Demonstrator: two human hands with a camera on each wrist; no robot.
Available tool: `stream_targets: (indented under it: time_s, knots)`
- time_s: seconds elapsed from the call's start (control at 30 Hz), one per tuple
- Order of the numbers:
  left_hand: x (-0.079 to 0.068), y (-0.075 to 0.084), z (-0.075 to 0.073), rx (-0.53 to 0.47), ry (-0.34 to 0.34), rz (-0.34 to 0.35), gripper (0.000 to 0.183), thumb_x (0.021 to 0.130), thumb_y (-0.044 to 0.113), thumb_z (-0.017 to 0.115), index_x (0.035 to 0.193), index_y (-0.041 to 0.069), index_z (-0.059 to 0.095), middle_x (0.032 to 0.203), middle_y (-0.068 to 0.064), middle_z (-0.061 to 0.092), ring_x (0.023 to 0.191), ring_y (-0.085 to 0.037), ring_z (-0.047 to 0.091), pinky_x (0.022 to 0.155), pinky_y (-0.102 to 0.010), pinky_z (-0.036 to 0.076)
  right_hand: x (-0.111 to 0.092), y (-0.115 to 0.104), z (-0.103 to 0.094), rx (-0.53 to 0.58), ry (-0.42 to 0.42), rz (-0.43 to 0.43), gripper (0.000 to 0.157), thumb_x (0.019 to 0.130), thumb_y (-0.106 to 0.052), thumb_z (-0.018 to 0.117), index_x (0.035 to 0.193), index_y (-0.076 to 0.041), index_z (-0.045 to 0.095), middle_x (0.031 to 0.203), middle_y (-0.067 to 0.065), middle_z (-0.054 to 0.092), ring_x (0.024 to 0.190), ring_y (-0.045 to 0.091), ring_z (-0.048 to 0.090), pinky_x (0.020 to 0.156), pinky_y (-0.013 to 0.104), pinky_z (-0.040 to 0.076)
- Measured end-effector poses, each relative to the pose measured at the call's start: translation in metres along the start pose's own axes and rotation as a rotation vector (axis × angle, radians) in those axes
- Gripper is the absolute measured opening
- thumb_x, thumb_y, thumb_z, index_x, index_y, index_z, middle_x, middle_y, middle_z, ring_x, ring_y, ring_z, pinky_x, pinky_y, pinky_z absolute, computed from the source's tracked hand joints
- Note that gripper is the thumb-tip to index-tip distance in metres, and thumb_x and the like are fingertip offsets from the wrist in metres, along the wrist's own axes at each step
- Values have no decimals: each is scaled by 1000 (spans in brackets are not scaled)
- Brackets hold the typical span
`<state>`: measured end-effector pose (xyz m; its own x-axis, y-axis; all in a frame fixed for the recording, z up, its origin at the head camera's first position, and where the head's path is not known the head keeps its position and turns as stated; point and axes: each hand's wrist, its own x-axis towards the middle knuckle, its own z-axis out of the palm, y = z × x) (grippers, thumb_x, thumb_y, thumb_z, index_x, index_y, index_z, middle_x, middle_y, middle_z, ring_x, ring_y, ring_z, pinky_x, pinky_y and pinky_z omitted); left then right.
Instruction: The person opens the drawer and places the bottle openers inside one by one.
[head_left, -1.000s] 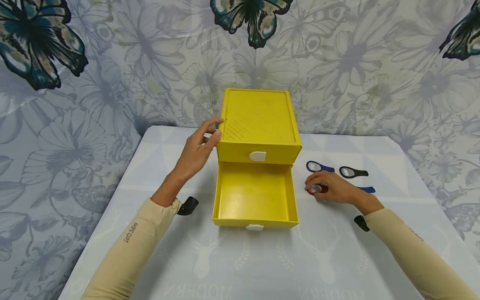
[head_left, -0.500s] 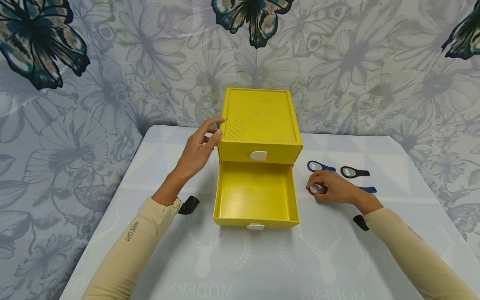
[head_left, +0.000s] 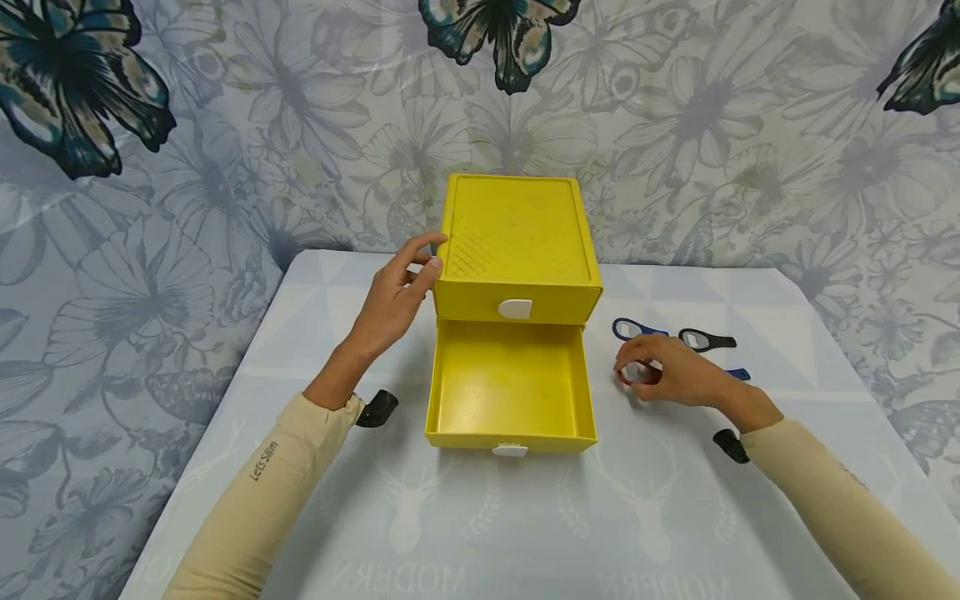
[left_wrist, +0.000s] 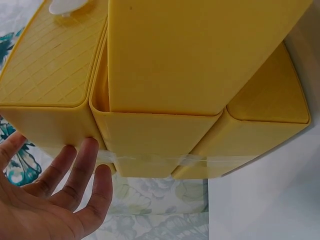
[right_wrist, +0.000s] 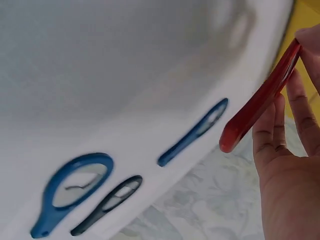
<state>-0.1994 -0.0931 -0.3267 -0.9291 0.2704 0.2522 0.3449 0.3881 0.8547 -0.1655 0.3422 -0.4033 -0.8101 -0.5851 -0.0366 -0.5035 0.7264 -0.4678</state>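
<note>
A yellow drawer cabinet (head_left: 517, 233) stands on the table, its lower drawer (head_left: 510, 383) pulled out and bare inside. My left hand (head_left: 390, 308) rests its fingertips on the cabinet's left side, fingers loosely spread, as the left wrist view shows too. To the right of the cabinet, my right hand (head_left: 678, 371) pinches a red magnifying glass (right_wrist: 260, 102) by its rim between thumb and fingers. In the right wrist view it is held tilted, above the table. Close by lie a blue magnifying glass (head_left: 628, 330), a black one (head_left: 717, 342) and a second blue one (head_left: 739, 374), partly hidden by my hand.
The upper drawer, with its white handle (head_left: 515, 309), is closed. Clear tape (left_wrist: 190, 160) runs across the cabinet in the left wrist view. A pale patterned table (head_left: 480, 517) meets a floral wall covering (head_left: 697, 125) with butterfly decorations (head_left: 502, 37) behind.
My right hand has raised the red magnifying glass slightly off the table and tilted it. The left hand and the cabinet have stayed in place.
</note>
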Motion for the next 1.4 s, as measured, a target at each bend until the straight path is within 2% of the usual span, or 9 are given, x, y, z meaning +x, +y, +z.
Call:
stream_targets:
  time_s: [0.17,0.33,0.53,0.67,1.0,1.4]
  knots:
    - [1,-2,0,-12,2,-4,46,106,47,43,149,33,44,131,-13,56,87,-28,60,82,-42,50,-6,-21,-16,-32,72,-44,29,81,-4,78,105,-20,76,120,-3,65,103,14,52,81,37,50]
    - [1,-2,0,-21,1,-2,46,106,47,43,149,33,44,131,-13,56,89,-32,61,84,-43,51,-13,-41,-26,-57,114,-77,34,80,-4,79,104,-28,74,119,-6,64,97,10,50,77,26,48]
    - [0,-1,0,-19,-3,1,45,106,46,43,149,33,44,131,-14,55,88,-28,60,84,-46,51,-18,-62,-30,-55,153,-175,34,77,-4,82,104,-23,75,119,-3,64,86,4,54,70,17,52]
    - [1,-1,-1,-19,-3,-6,45,106,46,43,149,34,43,131,-13,55,89,-27,60,85,-49,51,-17,-75,-33,-72,173,-234,34,75,-4,82,104,-21,76,118,-3,64,90,4,53,71,14,52]
    - [1,2,-4,-4,-19,-28,45,105,48,43,149,35,44,130,-11,56,92,-28,61,80,-41,50,-12,-109,-49,-113,126,-276,38,78,-6,81,104,-33,73,116,-11,62,97,2,48,74,18,51]
    - [1,0,-2,-13,-14,-19,45,105,48,43,149,35,44,129,-11,56,90,-27,61,83,-41,50,12,-142,-57,-120,39,-354,26,83,-11,80,106,-22,76,118,-8,63,102,7,49,80,23,53]
